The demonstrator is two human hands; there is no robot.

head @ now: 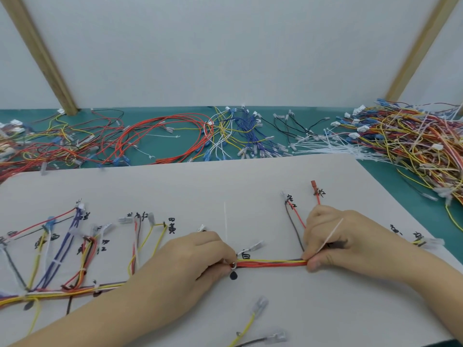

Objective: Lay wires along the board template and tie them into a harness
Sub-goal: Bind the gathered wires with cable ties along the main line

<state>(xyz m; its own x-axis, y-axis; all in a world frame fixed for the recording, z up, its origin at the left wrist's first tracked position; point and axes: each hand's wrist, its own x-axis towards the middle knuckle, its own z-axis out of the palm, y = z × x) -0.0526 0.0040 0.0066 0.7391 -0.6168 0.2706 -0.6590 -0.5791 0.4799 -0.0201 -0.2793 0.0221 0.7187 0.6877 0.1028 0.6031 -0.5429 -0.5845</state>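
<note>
Two hands work on the white board (250,186), which lies on a green table (406,194) below loose wire piles (400,136). Across the board's near middle runs the wire bundle (271,263): left hand (198,259) pinches it at a tie loop (232,265), right hand (333,236) pinches its other end, also holding a white cable tie (332,234).

The teal-green matte worktop (413,194) extends across the full width of the view and meets a plain pale grey-white back wall (225,51) along a straight horizontal joint. Two light wooden struts rest against this wall: the left wooden strut (42,56) slopes down and to the right, meeting the worktop, and the right wooden strut (416,48) slopes down and to the left. Illumination is even and diffuse, with soft shadows only.
</note>
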